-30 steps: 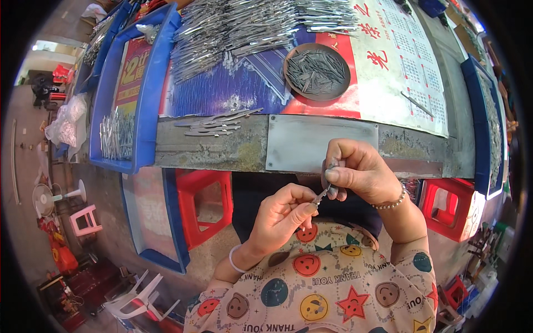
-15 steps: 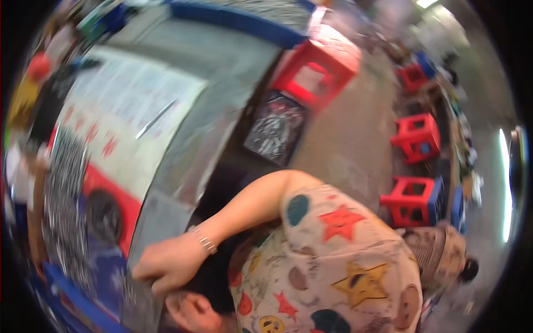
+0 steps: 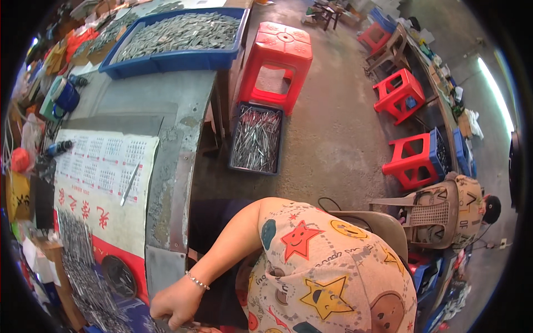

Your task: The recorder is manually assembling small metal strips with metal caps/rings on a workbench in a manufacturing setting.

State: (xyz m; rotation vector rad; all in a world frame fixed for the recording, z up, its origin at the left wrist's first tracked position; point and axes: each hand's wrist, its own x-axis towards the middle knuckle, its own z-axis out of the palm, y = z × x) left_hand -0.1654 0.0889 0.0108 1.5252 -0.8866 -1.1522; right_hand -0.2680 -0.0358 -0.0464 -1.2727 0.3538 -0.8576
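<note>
My right hand (image 3: 177, 302), with a bead bracelet at the wrist, is at the near edge of the table, fingers curled closed. Something dark shows under its fingertips, too small to name. Of my left hand (image 3: 206, 329) only a sliver appears at the bottom edge, beside the right; its fingers are hidden. Left of my right hand lie a round black disc (image 3: 118, 276) and a heap of thin metal rods (image 3: 83, 261). A slim silver rod (image 3: 130, 184) rests on a printed calendar sheet (image 3: 102, 219) spread over the table.
A blue tray (image 3: 166, 62) of flat metal pieces stands at the table's far end. On the floor beside the table are a red stool (image 3: 284, 43) and a dark crate (image 3: 255, 171) of metal rods. More red stools (image 3: 410, 161) and a person in a chair (image 3: 465, 213) are at the right.
The view has shifted and sharpened, bringing the far tray and crate fully into sight. My right hand stays closed near the table edge; my left hand has mostly dropped out of the picture.
</note>
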